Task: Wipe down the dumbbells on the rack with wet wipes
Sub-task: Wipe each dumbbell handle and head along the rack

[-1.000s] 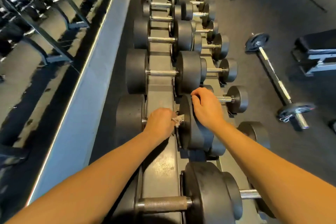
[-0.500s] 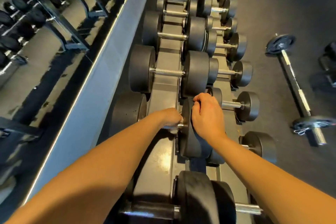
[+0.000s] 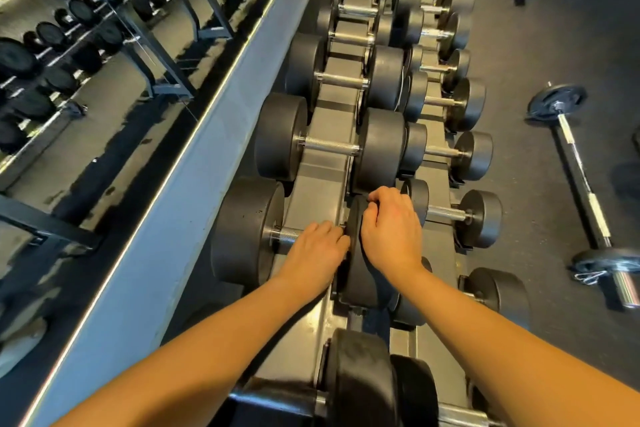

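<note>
Dumbbell handle (image 3: 285, 236) under fingers (image 3: 332, 236) of left hand (image 3: 313, 253)

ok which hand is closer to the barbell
Right. The right hand grips a dumbbell head, nearer the barbell on the floor; the left hand is farther left, on the handle.

Head camera, close above the rack (image 3: 322, 191) (looking forward and down).
</note>
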Tool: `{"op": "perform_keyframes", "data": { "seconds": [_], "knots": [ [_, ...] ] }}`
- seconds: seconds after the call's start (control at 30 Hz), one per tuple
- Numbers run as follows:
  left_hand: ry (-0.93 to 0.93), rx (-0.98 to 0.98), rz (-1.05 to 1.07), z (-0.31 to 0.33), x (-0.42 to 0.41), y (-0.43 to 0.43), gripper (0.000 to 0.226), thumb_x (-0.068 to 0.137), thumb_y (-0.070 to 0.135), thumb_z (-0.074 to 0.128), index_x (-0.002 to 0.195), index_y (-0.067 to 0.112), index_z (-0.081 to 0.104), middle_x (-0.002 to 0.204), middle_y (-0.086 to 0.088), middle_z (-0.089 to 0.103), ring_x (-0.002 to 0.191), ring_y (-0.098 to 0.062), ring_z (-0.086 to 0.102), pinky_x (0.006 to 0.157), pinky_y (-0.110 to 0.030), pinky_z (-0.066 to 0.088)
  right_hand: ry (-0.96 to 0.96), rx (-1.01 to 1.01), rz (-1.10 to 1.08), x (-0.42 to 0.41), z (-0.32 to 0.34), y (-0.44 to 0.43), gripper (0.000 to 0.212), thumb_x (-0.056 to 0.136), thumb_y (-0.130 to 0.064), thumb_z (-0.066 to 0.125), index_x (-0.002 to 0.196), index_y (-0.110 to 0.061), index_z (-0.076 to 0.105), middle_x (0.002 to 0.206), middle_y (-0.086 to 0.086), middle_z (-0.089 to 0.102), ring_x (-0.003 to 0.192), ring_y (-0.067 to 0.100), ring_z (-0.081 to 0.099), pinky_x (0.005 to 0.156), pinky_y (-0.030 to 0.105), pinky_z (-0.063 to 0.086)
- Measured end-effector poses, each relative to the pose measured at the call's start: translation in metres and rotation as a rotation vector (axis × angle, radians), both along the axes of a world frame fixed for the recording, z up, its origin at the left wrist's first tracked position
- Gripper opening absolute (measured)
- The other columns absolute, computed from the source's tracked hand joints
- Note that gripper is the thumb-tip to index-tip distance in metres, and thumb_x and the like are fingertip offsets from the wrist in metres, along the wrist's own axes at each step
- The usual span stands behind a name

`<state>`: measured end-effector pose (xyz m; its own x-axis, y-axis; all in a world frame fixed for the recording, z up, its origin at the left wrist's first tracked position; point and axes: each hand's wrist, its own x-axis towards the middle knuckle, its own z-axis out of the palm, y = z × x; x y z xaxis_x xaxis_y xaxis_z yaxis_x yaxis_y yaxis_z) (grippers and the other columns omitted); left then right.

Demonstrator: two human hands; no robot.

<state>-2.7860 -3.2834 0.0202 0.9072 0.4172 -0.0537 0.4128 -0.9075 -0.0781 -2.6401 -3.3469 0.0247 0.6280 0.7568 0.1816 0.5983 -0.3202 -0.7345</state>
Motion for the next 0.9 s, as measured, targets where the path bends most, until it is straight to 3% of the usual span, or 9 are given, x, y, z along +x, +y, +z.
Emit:
{"op": "perform_keyframes", "data": {
  "seconds": [0.23,0.33,0.4,0.47,0.57,0.67,0.77,0.83,0.9],
  "knots": [
    [-0.166,-0.140,0.184,-0.006,0.003,0.002,0.026,0.091,0.013,0.067,0.117,0.014,0.065,0.109,-0.005,0.065,0.104,-0.022,0.059,0.090,-0.032,0.044,0.006,0.005,0.012,0.001,-0.002,0.000,0.017,0.102,-0.018,0.048,0.109,-0.016,0.063,0.103,0.000,0.062,0.100,0.019,0.053,0.085,0.043,0.049],
    [-0.271,-0.302,0.258,-0.007,-0.001,0.007,0.016,0.097,0.019,0.065,0.108,0.014,0.075,0.096,-0.004,0.063,0.094,-0.022,0.059,0.084,-0.039,0.051,-0.003,-0.010,0.015,0.002,-0.002,0.001,0.016,0.102,-0.019,0.048,0.109,-0.017,0.062,0.103,0.000,0.061,0.100,0.019,0.053,0.084,0.044,0.049],
    [-0.378,-0.276,0.352,-0.014,-0.001,-0.002,0.011,0.096,0.018,0.066,0.098,0.014,0.076,0.089,-0.003,0.060,0.087,-0.020,0.057,0.077,-0.040,0.053,0.002,-0.016,0.014,0.002,-0.002,0.001,0.016,0.102,-0.019,0.047,0.110,-0.017,0.061,0.105,0.000,0.061,0.102,0.018,0.052,0.085,0.043,0.049],
    [-0.561,-0.267,0.512,-0.023,0.001,-0.024,0.007,0.096,0.019,0.068,0.100,0.017,0.073,0.092,0.001,0.064,0.087,-0.015,0.059,0.076,-0.031,0.051,0.015,-0.019,0.013,0.002,-0.002,0.001,0.017,0.102,-0.020,0.047,0.110,-0.017,0.061,0.106,0.000,0.061,0.103,0.018,0.052,0.085,0.041,0.049],
    [-1.000,-0.596,1.025,-0.027,0.013,-0.056,0.010,0.091,0.022,0.076,0.086,0.023,0.068,0.079,0.009,0.068,0.075,-0.001,0.063,0.072,-0.018,0.052,0.026,-0.016,0.012,0.001,0.000,0.000,0.016,0.102,-0.020,0.046,0.109,-0.018,0.060,0.105,-0.002,0.061,0.103,0.017,0.052,0.084,0.041,0.049],
    [-1.255,-1.097,1.429,-0.040,0.019,-0.056,0.009,0.081,0.023,0.085,0.078,0.022,0.077,0.082,0.003,0.076,0.086,-0.014,0.072,0.081,-0.037,0.060,0.021,-0.021,0.012,0.001,0.000,0.001,0.015,0.102,-0.020,0.046,0.108,-0.019,0.060,0.104,-0.003,0.060,0.101,0.015,0.051,0.084,0.041,0.049],
    [-1.201,-1.452,1.557,-0.043,0.016,-0.049,0.019,0.076,0.024,0.090,0.090,0.021,0.079,0.103,-0.003,0.076,0.101,-0.022,0.069,0.082,-0.032,0.056,0.025,-0.024,0.002,0.002,0.000,0.001,0.015,0.102,-0.021,0.046,0.109,-0.020,0.059,0.103,-0.004,0.059,0.099,0.011,0.049,0.082,0.040,0.049],
    [-1.132,-1.542,1.514,-0.047,0.010,-0.041,0.026,0.075,0.024,0.091,0.097,0.018,0.079,0.106,-0.005,0.076,0.105,-0.022,0.068,0.091,-0.036,0.056,0.028,-0.028,0.001,0.001,0.001,0.001,0.015,0.102,-0.020,0.046,0.108,-0.021,0.059,0.102,-0.004,0.058,0.099,0.010,0.048,0.082,0.039,0.049],
    [-1.009,-1.602,1.426,-0.041,0.006,-0.033,0.015,0.084,0.018,0.083,0.097,0.018,0.078,0.099,-0.004,0.075,0.096,-0.017,0.068,0.085,-0.030,0.052,0.018,-0.028,-0.003,0.001,0.002,0.001,0.015,0.102,-0.019,0.046,0.107,-0.020,0.060,0.101,-0.004,0.058,0.098,0.011,0.047,0.081,0.037,0.046]
  ]
}}
